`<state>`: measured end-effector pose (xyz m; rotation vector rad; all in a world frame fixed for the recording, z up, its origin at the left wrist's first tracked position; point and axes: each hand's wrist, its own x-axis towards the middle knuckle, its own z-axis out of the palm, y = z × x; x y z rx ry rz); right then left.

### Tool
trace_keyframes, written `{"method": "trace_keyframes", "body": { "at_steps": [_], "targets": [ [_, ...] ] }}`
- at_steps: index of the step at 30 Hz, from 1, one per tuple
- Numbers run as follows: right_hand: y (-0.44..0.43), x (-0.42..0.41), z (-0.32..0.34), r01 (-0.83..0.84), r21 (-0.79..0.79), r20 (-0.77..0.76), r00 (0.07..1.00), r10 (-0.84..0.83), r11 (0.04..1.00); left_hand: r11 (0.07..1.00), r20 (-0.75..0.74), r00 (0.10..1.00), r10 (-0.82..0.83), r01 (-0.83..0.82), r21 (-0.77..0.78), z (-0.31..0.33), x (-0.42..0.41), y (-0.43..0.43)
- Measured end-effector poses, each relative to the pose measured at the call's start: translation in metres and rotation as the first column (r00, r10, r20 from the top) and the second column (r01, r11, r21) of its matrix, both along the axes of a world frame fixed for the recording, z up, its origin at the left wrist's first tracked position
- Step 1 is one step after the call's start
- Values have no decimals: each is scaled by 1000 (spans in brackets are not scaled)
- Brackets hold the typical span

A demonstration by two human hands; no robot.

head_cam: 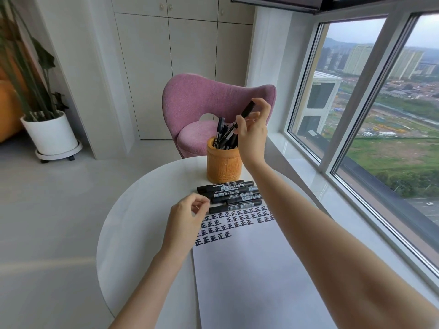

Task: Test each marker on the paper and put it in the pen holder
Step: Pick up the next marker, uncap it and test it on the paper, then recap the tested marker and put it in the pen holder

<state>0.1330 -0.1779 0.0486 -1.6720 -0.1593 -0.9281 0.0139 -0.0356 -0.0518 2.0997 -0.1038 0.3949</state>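
"Gripping a black marker (pixel 247 110) between thumb and fingertips, the right hand (pixel 253 136) hangs over the pen holder (pixel 223 165)," the first observer notes. "Marker tilted, upper end toward the far right. Lower end down at the holder's mouth, among the standing markers (pixel 221 131) already inside."

"Where does the holder sit?" the second asks.

"Far side of the round white bench (pixel 133 222), upright. Just near of it lies a row of loose markers (pixel 232 193), side by side, running left to right. The farthest one lies close against the holder's base."

"And the paper?"

"The paper (pixel 249 269) runs from that row back to the near edge of the bench. Black test characters (pixel 235 222) fill its far end in rows. The nearest loose marker lies along that far edge."

"Left hand?"

"The left hand (pixel 186 218) is low over the bench at the left end of the row, fingers curled, thumb and forefinger close together. Fingertips just beside the nearest marker's end. Whether they pinch anything cannot be told."

"Surroundings?"

"Pink chair (pixel 202 98) beyond the bench. Potted plant (pixel 51 136) on the floor, far left. Window (pixel 380 115) along the right."
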Motion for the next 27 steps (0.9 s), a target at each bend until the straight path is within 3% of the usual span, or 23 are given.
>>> {"method": "trace_keyframes", "body": {
  "at_steps": [7, 20, 24, 27],
  "targets": [
    [2, 4, -14, -78, -175, -126, 990, 56, 981, 998, 13, 1000, 5, -5, 63, -4, 2, -1],
    [-7, 9, -33, -40, -443, -255, 963, -83, 895, 967, -10, 1000, -22, 24, 252, -5, 15, -11],
    [-10, 0, -38, -59, -441, -233, 971, -51, 895, 963, -63, 997, -44, 59, 263, -7, 18, -13],
    [-11, -13, -43, -32, -346, -192, 981, -37, 938, 970, -87, 995, -46, 66, 236, -9, 19, -15]
  ]
}}
